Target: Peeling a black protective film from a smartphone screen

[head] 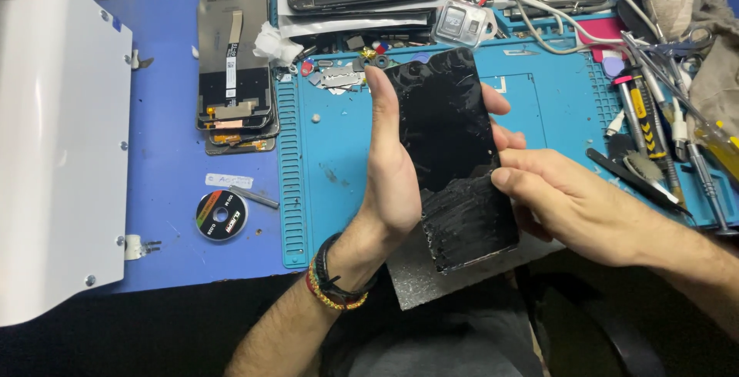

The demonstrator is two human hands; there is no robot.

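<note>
Centrally, the left hand grips a cracked black glass phone above the blue repair mat's near edge; the right hand pinches its right side. A round black labelled spool lies left.

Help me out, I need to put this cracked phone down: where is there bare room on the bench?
Bare mat lies left of the left hand, below the small metal parts. More shows right of the phone, before the tools. The blue surface between the screen stack and the tape roll is also free. The back edge and right side are crowded.
</note>
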